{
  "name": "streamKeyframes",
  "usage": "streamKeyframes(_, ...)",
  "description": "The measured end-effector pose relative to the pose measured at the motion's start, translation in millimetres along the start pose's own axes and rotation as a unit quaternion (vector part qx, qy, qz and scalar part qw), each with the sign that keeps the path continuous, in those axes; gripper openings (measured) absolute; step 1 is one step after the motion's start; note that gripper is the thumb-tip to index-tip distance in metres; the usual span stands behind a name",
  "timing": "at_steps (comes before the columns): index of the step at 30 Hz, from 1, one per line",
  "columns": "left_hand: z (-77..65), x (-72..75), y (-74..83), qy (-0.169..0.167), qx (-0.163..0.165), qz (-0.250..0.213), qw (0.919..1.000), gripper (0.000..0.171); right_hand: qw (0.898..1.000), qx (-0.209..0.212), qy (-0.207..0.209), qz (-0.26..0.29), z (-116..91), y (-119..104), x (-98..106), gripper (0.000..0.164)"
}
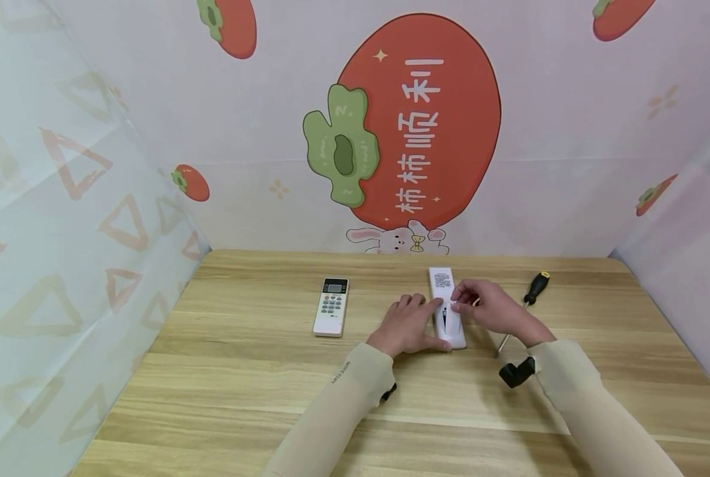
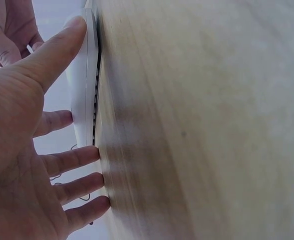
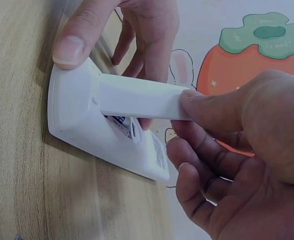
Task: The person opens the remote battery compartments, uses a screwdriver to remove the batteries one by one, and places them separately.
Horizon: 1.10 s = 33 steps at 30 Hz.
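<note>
Label print [image 1: 442,281] — illegible (too small)

Spreads wide as a wood-grain table [image 1: 241,397]; carries, left to right, a white remote [image 1: 331,318] keypad up, a second remote [image 1: 442,290] back up, and a black-and-yellow screwdriver [image 1: 536,289] lying aslant near it.

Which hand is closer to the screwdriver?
Right. The right hand, pinching the white battery cover, is just left of the screwdriver; the left hand is farther away, at the left side of the face-down remote control.
</note>
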<state>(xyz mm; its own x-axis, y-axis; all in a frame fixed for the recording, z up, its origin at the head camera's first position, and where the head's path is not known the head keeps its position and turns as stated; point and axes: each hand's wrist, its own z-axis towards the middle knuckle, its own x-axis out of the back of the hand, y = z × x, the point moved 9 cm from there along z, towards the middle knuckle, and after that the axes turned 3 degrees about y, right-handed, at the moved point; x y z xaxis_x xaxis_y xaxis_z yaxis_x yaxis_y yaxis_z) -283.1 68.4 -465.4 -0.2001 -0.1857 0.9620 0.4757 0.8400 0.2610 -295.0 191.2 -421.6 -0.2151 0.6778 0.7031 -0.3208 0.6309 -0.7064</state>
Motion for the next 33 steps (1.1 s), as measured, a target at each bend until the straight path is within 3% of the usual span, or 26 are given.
streamKeyframes(18,-0.8,0.4,-0.6,0.001,0.002,-0.009,1.0,0.094,1.0,0.008,0.029,-0.004,-3,2,19,0.004)
streamKeyframes(28,-1.0,1.0,-0.4,0.003,0.004,0.0,1.0,0.095,0.996,-0.075,0.049,-0.011,-1,41,45,0.013)
streamKeyframes(33,-1.3,0.7,-0.7,0.003,0.003,0.0,1.0,0.094,0.992,-0.118,0.032,0.012,4,63,49,0.018)
